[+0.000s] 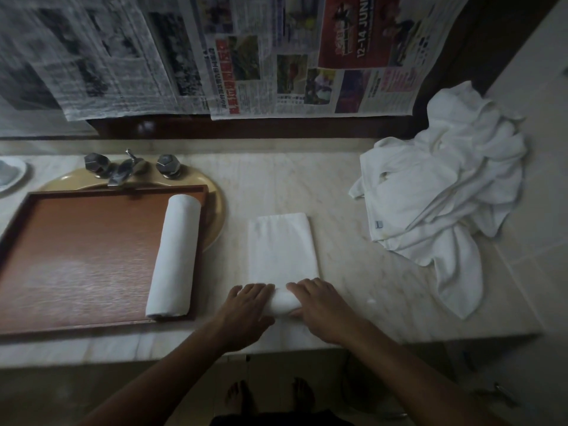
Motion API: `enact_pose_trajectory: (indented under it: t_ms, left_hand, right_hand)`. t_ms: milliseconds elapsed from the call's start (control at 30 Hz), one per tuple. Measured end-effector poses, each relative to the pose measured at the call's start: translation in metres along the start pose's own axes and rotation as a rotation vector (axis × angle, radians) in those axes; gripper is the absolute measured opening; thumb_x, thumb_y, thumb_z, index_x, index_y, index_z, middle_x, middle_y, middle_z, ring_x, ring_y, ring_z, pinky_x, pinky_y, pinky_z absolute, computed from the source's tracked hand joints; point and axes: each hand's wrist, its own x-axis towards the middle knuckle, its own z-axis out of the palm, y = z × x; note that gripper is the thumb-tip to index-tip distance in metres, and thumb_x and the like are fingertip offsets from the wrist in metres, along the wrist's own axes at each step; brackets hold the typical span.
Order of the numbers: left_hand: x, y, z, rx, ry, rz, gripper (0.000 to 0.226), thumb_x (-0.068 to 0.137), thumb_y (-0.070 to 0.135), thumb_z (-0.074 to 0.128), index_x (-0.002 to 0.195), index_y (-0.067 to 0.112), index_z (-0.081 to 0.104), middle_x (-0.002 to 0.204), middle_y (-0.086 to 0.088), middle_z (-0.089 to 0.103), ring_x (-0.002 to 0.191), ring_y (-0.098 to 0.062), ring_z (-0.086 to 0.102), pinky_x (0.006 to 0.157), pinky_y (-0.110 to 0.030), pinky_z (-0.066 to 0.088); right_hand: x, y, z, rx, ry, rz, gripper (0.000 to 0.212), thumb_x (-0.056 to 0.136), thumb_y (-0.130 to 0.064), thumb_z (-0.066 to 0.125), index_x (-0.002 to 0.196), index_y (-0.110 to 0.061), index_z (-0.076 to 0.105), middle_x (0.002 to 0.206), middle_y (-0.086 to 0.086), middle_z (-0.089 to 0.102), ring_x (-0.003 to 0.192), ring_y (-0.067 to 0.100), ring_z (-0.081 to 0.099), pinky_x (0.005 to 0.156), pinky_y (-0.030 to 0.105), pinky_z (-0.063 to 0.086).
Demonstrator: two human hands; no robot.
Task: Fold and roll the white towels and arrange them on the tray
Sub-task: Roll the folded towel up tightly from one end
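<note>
A folded white towel (281,247) lies as a long strip on the marble counter, its near end curled into a small roll. My left hand (246,312) and my right hand (322,309) both press on that roll, fingers curved over it. To the left, a brown wooden tray (76,256) sits over the sink and holds one rolled white towel (175,256) along its right side. A heap of loose white towels (445,192) lies at the right end of the counter.
A metal tap with two knobs (129,169) stands behind the tray, over the beige basin (215,207). Newspaper sheets (246,56) cover the wall behind. A white dish (9,176) sits at the far left. The counter's front edge runs just below my hands.
</note>
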Motion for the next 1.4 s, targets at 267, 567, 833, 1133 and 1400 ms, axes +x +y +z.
enact_pose_trajectory:
  t_ms: [267, 567, 833, 1133, 1400]
  left_hand:
    - [-0.023, 0.01, 0.001, -0.308, -0.016, -0.107, 0.046, 0.096, 0.063, 0.055, 0.127, 0.032, 0.047, 0.119, 0.017, 0.054, 0.099, -0.005, 0.049, 0.09, -0.036, 0.043]
    - [-0.001, 0.01, -0.014, -0.416, -0.102, -0.284, 0.059, 0.086, 0.068, 0.045, 0.131, 0.031, 0.056, 0.127, 0.014, 0.052, 0.113, -0.012, 0.054, 0.104, -0.047, 0.041]
    - [0.009, 0.004, -0.021, -0.517, -0.132, -0.327, 0.045, 0.097, 0.056, 0.06, 0.13, 0.025, 0.061, 0.125, 0.005, 0.06, 0.113, -0.013, 0.057, 0.098, -0.035, 0.045]
    - [0.002, 0.037, 0.005, 0.181, 0.124, -0.079, 0.075, 0.081, 0.041, 0.074, 0.146, 0.009, 0.052, 0.148, -0.009, 0.054, 0.137, -0.029, 0.052, 0.108, -0.05, 0.045]
    - [0.023, 0.006, -0.006, 0.081, -0.017, -0.068, 0.077, 0.09, 0.038, 0.07, 0.155, 0.016, 0.034, 0.155, -0.003, 0.043, 0.139, -0.024, 0.044, 0.114, -0.042, 0.038]
  right_hand:
    - [-0.024, -0.009, -0.008, 0.044, -0.153, 0.089, 0.043, 0.107, -0.045, 0.039, 0.144, -0.023, 0.043, 0.139, 0.002, 0.05, 0.121, 0.022, 0.046, 0.102, 0.04, 0.041]
    - [-0.024, -0.022, 0.001, -0.037, 0.117, 0.158, 0.04, 0.103, -0.04, 0.044, 0.138, -0.021, 0.054, 0.132, 0.003, 0.057, 0.119, 0.027, 0.052, 0.106, 0.046, 0.04]
    - [-0.043, -0.046, 0.03, -0.114, 0.15, 0.161, 0.088, 0.085, -0.015, 0.065, 0.162, -0.017, 0.021, 0.167, 0.015, 0.025, 0.154, 0.04, 0.023, 0.122, 0.063, 0.021]
    - [-0.004, -0.025, 0.006, -0.168, 0.017, 0.136, 0.103, 0.082, -0.022, 0.073, 0.162, -0.019, 0.01, 0.165, 0.011, 0.026, 0.152, 0.034, 0.024, 0.125, 0.056, 0.01]
    - [0.012, -0.014, -0.022, -0.101, -0.078, 0.099, 0.083, 0.084, -0.026, 0.072, 0.153, -0.019, 0.028, 0.148, 0.008, 0.045, 0.127, 0.028, 0.047, 0.11, 0.042, 0.036]
